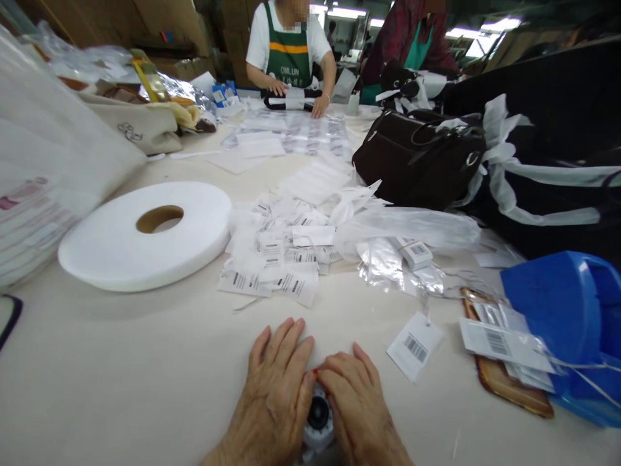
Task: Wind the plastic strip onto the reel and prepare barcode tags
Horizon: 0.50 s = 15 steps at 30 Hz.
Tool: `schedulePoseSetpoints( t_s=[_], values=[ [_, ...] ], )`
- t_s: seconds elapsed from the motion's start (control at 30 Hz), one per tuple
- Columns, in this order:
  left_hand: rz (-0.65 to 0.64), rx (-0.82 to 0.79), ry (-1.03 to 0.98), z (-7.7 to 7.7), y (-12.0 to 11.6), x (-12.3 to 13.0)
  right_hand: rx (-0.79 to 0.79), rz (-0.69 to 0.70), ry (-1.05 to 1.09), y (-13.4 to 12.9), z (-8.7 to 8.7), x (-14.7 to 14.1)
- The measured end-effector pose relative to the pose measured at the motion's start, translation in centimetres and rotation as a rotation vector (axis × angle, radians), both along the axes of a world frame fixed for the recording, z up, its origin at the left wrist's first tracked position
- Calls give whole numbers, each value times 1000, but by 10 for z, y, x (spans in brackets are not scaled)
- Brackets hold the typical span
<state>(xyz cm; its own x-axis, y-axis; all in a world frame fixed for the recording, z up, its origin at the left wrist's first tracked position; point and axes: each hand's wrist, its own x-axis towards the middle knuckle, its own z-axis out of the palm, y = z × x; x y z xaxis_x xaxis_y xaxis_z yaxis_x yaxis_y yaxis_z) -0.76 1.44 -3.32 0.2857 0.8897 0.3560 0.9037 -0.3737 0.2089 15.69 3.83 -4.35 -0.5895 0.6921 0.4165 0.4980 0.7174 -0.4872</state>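
My left hand (277, 395) lies palm down at the table's near edge, fingers stretched forward and slightly apart. Beside it, my right hand (358, 406) rests palm down with its fingers loosely bent. Between them shows a small round pale device (319, 417) with a black centre and marks around its ring; its lower part runs out of view. Both hands flank it, and a bit of orange shows where the thumb side of the left meets the right. Whether either hand grips it is hidden. Ahead lie loose printed paper labels (272, 255); to the right is a barcode hang tag (414, 346).
A large white tape roll (194, 207) lies left, beside a plastic bag (58, 155). On the right are a dark brown handbag (407, 158), a blue plastic container (557, 310) and a wooden tray (514, 385) with tags. Across the table a person in a green apron (288, 58) handles a wrapped item.
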Motion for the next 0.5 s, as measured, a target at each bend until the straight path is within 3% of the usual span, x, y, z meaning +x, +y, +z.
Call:
schedulePoseSetpoints(
  t_s=[0.13,0.33,0.5],
  values=[
    [-27,-25,15,1,2,0,-19,9,-48,3,4,2],
    [24,-56,-14,4,4,2,110,-11,-83,4,-5,1],
    [-47,36,162,-1,4,-3,63,-32,-44,1,-9,2]
  ],
)
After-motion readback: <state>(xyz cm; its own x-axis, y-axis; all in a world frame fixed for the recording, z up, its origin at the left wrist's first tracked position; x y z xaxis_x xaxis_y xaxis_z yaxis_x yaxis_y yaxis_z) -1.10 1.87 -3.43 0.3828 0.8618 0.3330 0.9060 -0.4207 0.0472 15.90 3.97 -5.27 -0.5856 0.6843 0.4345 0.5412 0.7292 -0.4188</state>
